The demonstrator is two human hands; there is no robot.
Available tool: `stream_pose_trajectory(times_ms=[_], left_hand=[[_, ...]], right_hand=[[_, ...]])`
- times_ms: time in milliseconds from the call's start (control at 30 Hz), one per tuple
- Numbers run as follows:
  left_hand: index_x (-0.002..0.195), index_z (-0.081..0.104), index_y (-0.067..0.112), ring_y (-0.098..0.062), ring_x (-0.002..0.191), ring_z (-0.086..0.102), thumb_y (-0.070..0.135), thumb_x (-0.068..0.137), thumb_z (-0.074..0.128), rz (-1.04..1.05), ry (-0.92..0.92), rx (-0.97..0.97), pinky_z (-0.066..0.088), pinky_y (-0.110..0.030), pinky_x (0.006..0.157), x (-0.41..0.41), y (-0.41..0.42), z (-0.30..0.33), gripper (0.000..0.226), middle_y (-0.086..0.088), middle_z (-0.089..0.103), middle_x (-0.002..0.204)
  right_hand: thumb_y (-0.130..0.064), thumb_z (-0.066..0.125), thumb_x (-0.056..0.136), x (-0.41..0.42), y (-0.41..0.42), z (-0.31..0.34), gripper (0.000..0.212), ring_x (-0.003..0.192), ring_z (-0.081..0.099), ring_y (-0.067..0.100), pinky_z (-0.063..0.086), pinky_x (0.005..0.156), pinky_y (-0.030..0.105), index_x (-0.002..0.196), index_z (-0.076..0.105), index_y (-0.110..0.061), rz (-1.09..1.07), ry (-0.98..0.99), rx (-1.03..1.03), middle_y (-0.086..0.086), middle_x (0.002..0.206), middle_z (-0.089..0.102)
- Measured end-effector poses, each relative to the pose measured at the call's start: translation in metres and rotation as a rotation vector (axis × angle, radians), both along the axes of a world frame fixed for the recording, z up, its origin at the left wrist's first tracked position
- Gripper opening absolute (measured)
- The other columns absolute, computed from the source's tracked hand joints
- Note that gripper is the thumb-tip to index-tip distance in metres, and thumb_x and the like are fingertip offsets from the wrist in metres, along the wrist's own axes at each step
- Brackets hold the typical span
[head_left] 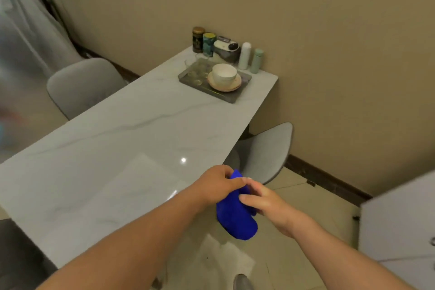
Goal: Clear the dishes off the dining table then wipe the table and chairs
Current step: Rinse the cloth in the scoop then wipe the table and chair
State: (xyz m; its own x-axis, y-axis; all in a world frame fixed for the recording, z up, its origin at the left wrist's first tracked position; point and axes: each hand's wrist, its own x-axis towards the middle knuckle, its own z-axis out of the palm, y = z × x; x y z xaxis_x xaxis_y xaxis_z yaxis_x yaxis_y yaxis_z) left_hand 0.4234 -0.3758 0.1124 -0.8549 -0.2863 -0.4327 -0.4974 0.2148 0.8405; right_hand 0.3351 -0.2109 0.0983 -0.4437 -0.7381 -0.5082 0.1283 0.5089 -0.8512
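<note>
Blue cloth point(236, 216) hung just off the table's point(117, 148) near right edge, pinched by both the left hand point(215, 183) and right hand point(263, 202); folding it flat first would wipe better.

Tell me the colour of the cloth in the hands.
Bright blue cloth, seen in the head view.

Two tins point(203, 40) and bottles point(250, 57) by wall.
</note>
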Motion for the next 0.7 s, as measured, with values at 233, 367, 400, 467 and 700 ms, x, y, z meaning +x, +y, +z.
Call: stream_pose_trajectory(times_ms=[233,367,400,467,700], left_hand=[[0.110,0.053,0.033,-0.017,0.098,0.070,0.038,0.093,0.070,-0.093,0.099,0.050,0.061,-0.040,0.088,-0.056,0.038,0.038,0.024,0.005,0.067,0.107],[0.113,0.051,0.031,-0.010,0.095,0.064,0.040,0.094,0.068,-0.099,0.052,-0.170,0.057,-0.031,0.086,-0.086,0.048,0.027,0.027,0.007,0.064,0.106],[0.116,0.051,0.030,-0.009,0.094,0.062,0.039,0.095,0.066,-0.078,0.047,-0.224,0.056,-0.030,0.086,-0.094,0.049,0.023,0.027,0.008,0.064,0.105],[0.122,0.052,0.028,-0.008,0.095,0.061,0.035,0.097,0.062,0.003,0.039,-0.231,0.054,-0.031,0.089,-0.107,0.046,0.017,0.027,0.008,0.064,0.105],[0.087,0.053,0.020,-0.017,0.093,0.061,0.029,0.098,0.054,0.177,-0.180,-0.127,0.052,-0.034,0.081,-0.153,0.023,-0.039,0.014,-0.003,0.059,0.096]], right_hand=[[-0.036,0.072,0.092,-0.029,0.050,0.033,0.034,0.099,0.074,0.019,0.058,0.093,0.047,0.123,0.060,-0.030,-0.209,0.090,0.035,-0.005,0.109,0.076],[-0.030,0.060,0.100,-0.052,0.071,0.031,0.015,0.092,0.074,0.027,0.058,0.086,0.046,0.111,0.067,-0.023,-0.258,0.123,0.140,0.002,0.097,0.078],[-0.027,0.057,0.101,-0.063,0.075,0.028,0.015,0.091,0.074,0.027,0.059,0.084,0.044,0.110,0.068,-0.023,-0.307,0.140,0.152,0.002,0.096,0.078],[-0.023,0.053,0.103,-0.090,0.081,0.021,0.019,0.090,0.071,0.023,0.056,0.080,0.039,0.113,0.068,-0.024,-0.468,0.231,0.166,0.001,0.100,0.076],[-0.020,0.049,0.099,-0.244,0.063,-0.031,0.044,0.128,0.044,0.035,0.035,0.108,0.040,0.142,0.056,-0.026,-0.569,0.856,0.388,0.009,0.146,0.045]])
